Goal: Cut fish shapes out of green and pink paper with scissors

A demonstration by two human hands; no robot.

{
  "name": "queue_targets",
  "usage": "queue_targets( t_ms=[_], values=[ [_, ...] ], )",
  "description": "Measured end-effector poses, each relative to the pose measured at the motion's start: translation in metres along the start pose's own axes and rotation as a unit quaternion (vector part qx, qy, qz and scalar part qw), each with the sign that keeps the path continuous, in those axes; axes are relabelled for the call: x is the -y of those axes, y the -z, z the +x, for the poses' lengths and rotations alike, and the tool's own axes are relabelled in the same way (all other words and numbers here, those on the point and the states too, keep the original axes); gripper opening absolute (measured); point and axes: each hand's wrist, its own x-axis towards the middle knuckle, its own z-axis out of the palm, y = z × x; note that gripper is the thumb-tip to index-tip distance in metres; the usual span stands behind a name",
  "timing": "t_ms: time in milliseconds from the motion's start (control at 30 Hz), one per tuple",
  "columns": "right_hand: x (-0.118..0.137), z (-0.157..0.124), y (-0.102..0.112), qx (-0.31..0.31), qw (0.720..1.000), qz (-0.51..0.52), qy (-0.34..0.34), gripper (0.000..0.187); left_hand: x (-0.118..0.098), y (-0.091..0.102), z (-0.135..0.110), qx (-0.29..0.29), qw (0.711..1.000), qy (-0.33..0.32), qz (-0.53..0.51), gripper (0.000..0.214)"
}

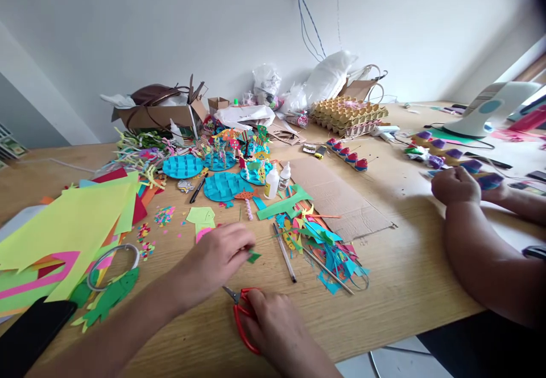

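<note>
Left hand (pixel 217 256) half-curling, fingertips pinching green paper scrap (pixel 254 257) above bench (pixel 405 275) middle. Right hand (pixel 275 324) gripping red scissors (pixel 239 316) by handles at near edge, blades pointing far-left. Co-worker's fist (pixel 455 186) resting right.

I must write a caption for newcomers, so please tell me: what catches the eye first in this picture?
Near the bottom edge, the right hand grips red-handled scissors, while the left hand just above pinches a small green paper scrap. Bright yellow-green paper sheets fill the left of the wooden table, and a heap of colourful offcuts lies right of centre.
</note>
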Motion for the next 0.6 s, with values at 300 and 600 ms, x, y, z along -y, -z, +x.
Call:
queue_targets(
  t_ms=[300, 600],
  values=[
    [-0.005, 0.002, -0.026, -0.077, 0.993, 0.071, 0.055, 0.003, -0.031, -0.077, 0.114, 0.096, 0.977, -0.148, 0.118, 0.022],
    [-0.011, 0.008, -0.033, -0.091, 0.987, 0.119, 0.064, 0.007, -0.035, -0.069, 0.102, 0.097, 0.977, -0.171, 0.081, 0.037]
  ],
)
